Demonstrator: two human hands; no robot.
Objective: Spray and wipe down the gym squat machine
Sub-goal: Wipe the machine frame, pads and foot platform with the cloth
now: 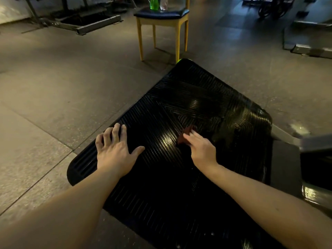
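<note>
- The black ribbed footplate [206, 97] is seen near, centre-right, and is braced by the left hand [115, 150], fingers spread flat, probably for balance.
- One cloth [186, 134] is pinched by the right hand [201, 148] and pressed onto the plate for wiping.
- Two bottles, one green [154, 3] and one clear [163, 3], are parked on one far chair [172, 14].

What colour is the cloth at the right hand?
Reddish-brown cloth, in dim light; head view shows it.
</note>
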